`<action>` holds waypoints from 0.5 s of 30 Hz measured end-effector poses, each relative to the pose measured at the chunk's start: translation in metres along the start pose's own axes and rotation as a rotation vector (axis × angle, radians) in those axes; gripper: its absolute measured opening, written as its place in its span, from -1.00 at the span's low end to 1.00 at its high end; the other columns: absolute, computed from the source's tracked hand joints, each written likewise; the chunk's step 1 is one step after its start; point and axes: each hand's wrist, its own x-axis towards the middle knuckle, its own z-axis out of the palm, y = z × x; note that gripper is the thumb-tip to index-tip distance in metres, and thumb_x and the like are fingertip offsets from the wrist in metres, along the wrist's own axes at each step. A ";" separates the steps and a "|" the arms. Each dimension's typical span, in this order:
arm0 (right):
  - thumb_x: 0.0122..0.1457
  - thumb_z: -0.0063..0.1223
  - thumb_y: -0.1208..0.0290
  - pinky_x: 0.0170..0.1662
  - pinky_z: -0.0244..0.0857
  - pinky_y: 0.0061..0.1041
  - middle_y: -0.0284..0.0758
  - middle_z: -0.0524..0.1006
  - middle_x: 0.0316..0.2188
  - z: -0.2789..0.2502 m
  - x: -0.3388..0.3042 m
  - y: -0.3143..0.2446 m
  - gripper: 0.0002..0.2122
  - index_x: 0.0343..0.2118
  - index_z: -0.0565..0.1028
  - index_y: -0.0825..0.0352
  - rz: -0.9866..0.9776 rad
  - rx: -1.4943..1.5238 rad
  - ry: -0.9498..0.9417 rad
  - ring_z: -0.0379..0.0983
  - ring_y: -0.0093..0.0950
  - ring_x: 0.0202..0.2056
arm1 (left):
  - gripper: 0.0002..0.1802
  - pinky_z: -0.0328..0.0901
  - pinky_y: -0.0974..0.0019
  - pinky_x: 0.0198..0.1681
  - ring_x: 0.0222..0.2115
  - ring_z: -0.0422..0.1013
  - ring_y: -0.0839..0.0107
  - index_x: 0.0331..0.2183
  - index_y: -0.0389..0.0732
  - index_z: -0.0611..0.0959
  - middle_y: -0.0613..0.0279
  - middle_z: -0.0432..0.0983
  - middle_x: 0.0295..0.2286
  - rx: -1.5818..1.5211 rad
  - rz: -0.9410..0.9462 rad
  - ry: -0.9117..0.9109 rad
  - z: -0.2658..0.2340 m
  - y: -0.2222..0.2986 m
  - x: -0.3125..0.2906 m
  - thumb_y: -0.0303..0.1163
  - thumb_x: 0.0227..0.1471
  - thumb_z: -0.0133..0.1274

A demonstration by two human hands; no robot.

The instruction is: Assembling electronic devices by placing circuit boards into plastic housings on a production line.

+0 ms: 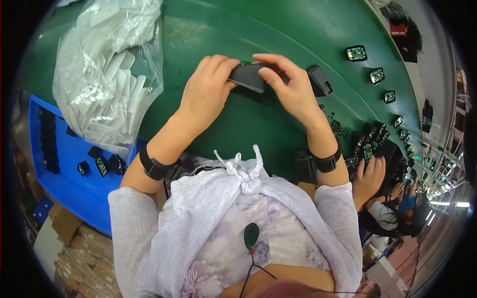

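Observation:
Both of my hands hold a small black plastic casing [248, 77] above the green table. My left hand [208, 84] grips its left end, with the fingers curled over the far side. My right hand [290, 84] pinches its right end between thumb and fingers. A bit of green shows at the casing's far left edge, too small to make out. Just right of my right hand lies another black casing [319, 80] with a recessed face. The casing's underside and my left thumb are mostly hidden.
A clear bag of white plastic pieces [112, 74] lies at left. Below it, a blue tray [74, 184] holds black parts. Casings with circuit boards [357, 53] line the table's right side. Small black pieces [338, 126] lie near my right forearm, by another person's hand [370, 179].

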 end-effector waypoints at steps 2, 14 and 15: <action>0.21 0.01 0.51 -0.04 0.35 -0.47 -0.20 0.44 -0.02 -0.002 -0.006 -0.003 -0.61 0.11 0.32 0.42 0.174 0.542 -0.006 0.41 -0.49 -0.07 | -0.66 0.35 0.35 -0.38 -0.48 0.45 0.29 -0.22 -0.32 0.56 0.11 0.48 -0.47 -0.327 -0.208 -0.084 -0.006 0.005 0.006 -0.38 -0.06 0.21; 0.17 0.06 0.48 -0.02 0.27 -0.59 -0.26 0.46 -0.06 0.009 -0.024 -0.033 -0.54 0.14 0.29 0.41 0.089 0.403 0.048 0.39 -0.56 -0.07 | -0.65 0.29 0.55 -0.49 -0.56 0.40 0.65 -0.31 -0.37 0.58 0.30 0.51 -0.55 -0.863 -0.593 -0.297 -0.037 0.034 -0.001 -0.26 0.01 0.20; 0.16 0.06 0.48 -0.06 0.28 -0.63 -0.31 0.46 -0.09 0.009 -0.024 -0.035 -0.55 0.13 0.31 0.40 0.116 0.354 0.057 0.40 -0.60 -0.11 | -0.66 0.29 0.55 -0.50 -0.56 0.39 0.65 -0.31 -0.37 0.58 0.31 0.51 -0.55 -0.843 -0.578 -0.289 -0.037 0.034 -0.003 -0.27 0.01 0.20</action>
